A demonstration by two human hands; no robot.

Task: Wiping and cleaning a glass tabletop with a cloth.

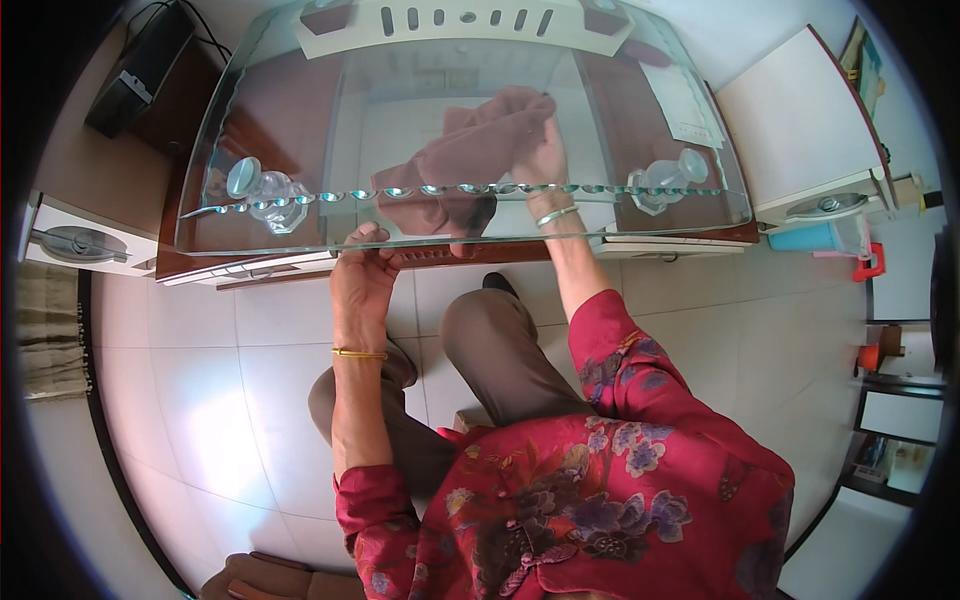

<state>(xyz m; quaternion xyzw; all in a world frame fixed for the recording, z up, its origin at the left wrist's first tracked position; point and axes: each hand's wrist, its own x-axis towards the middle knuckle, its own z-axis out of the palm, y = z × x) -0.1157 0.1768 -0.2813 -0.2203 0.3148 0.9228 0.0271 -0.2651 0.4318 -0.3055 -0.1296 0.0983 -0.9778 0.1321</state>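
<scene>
My left hand is at the front edge of a glass-topped stand, fingers curled around the glass rim. A gold bangle circles that wrist. My right hand shows faintly through the glass and is closed on a bunched brown cloth. The cloth spreads from that hand towards the left, and its lower end hangs near the front edge. A silver bangle sits on my right wrist. How far the cloth touches the glass cannot be told.
Clear glass supports stand at the left and right of the stand. A slotted pale base rests at the back. White cabinets flank it, a black box-shaped device atop the left one. A blue container is at the right.
</scene>
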